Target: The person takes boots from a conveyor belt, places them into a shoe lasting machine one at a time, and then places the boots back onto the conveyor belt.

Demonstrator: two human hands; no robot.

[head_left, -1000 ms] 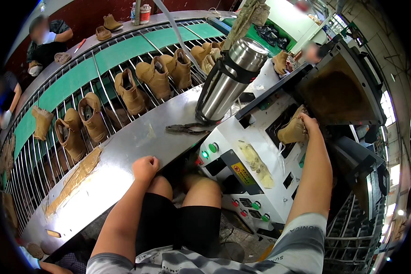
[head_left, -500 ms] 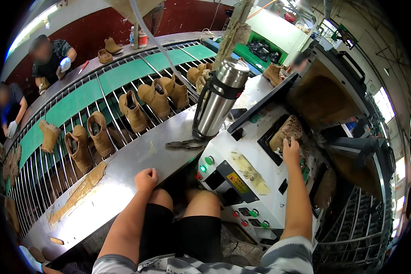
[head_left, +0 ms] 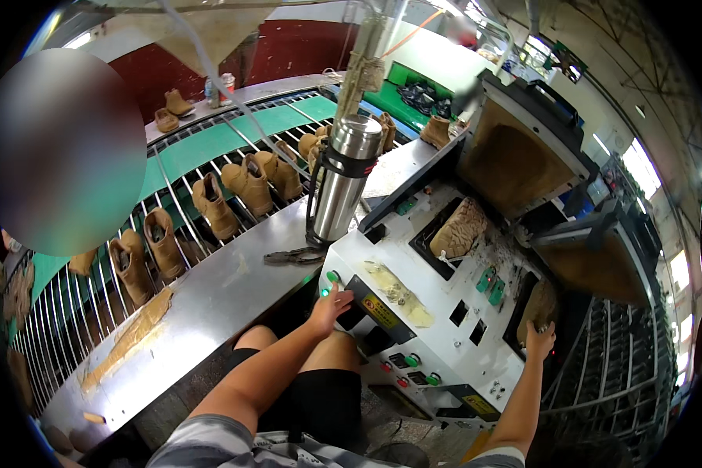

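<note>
My left hand (head_left: 327, 313) is at the front panel of the white machine (head_left: 437, 316), its fingers stretched out just below a green push button (head_left: 333, 276). Whether a fingertip touches a button is hard to see. On the machine's right side, my right hand (head_left: 540, 343) has its fingers around the near end of a tan boot (head_left: 541, 300), which lies sole up in a dark recess. A second boot (head_left: 460, 228), patterned sole up, lies in the left recess with no hand on it. Both padded lids (head_left: 501, 160) (head_left: 593, 261) stand raised.
A steel thermos (head_left: 342, 183) stands on the metal ledge (head_left: 210, 296) beside a dark strap (head_left: 295, 256). Several tan boots (head_left: 164, 246) sit along the roller conveyor with its green belt (head_left: 187, 152). A large blurred shape (head_left: 62, 156) covers the left side. Metal racks stand at right.
My right hand has left the boot in the left recess and moved to the one at right. My left hand has moved from the ledge to the button panel, its fingers opening. The view has shifted.
</note>
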